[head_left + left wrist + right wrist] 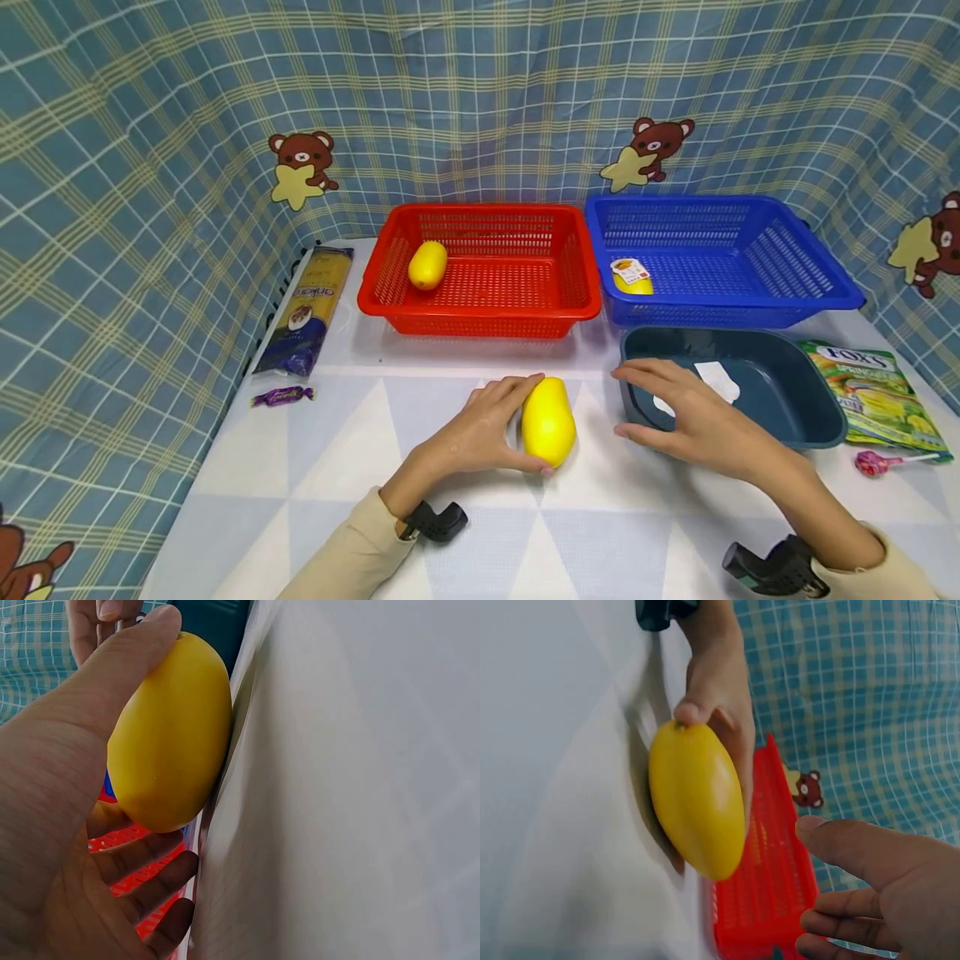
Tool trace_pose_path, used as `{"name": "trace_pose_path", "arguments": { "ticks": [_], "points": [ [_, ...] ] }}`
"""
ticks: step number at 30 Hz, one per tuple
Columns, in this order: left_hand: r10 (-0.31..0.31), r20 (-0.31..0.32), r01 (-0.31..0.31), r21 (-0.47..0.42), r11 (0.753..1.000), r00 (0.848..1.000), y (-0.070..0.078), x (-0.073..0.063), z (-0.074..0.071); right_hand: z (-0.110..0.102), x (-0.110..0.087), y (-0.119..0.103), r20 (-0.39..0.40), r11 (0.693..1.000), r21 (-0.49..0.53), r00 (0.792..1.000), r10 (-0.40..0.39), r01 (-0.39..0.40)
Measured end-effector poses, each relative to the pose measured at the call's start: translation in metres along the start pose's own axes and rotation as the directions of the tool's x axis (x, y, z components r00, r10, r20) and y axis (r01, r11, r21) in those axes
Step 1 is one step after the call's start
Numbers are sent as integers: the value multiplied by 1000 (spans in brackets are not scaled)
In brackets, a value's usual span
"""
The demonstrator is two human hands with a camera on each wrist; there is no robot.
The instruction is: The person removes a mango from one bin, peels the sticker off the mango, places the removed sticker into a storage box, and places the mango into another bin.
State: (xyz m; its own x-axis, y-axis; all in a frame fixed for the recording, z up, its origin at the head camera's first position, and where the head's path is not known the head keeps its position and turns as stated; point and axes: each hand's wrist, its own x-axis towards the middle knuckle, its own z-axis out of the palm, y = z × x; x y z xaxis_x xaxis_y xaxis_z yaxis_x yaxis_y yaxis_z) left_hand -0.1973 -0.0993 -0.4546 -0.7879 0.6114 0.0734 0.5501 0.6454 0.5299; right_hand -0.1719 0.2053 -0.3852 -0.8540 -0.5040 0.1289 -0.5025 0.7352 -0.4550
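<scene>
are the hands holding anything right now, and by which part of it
The left hand holds a yellow fruit by its ends, thumb at the near end, fingertips at the far one. The right hand holds nothing.

The left hand (480, 433) is in a grip, its thumb (517, 459) set opposite the fingers; in the left wrist view, several fingers are slightly bent and spaced apart. The left forearm (348, 550) extends inward from the lower left. The right hand (693, 417) faces the left, apart from it, thumb and fingers parted. The right forearm (821, 504) enters from the lower right.
</scene>
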Motion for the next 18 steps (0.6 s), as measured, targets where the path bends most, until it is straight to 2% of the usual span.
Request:
{"name": "trace_pose_path", "arguments": {
  "ticks": [3, 9, 15, 18],
  "points": [
    [6, 2, -6, 0, 1000, 1000, 0, 0, 0, 9, 5, -5, 42, 1000, 12, 999, 7, -7],
    [11, 2, -11, 4, 1000, 1000, -1, 1, 0, 26, 14, -15, 61, 998, 47, 997, -42, 39],
    [12, 5, -12, 4, 1000, 1000, -1, 0, -1, 39, 23, -25, 135, 999, 50, 991, -16, 9],
    [16, 6, -16, 2, 1000, 1000, -1, 0, -1, 45, 27, -28, 142, 999, 42, 990, -21, 16]
  ]
}}
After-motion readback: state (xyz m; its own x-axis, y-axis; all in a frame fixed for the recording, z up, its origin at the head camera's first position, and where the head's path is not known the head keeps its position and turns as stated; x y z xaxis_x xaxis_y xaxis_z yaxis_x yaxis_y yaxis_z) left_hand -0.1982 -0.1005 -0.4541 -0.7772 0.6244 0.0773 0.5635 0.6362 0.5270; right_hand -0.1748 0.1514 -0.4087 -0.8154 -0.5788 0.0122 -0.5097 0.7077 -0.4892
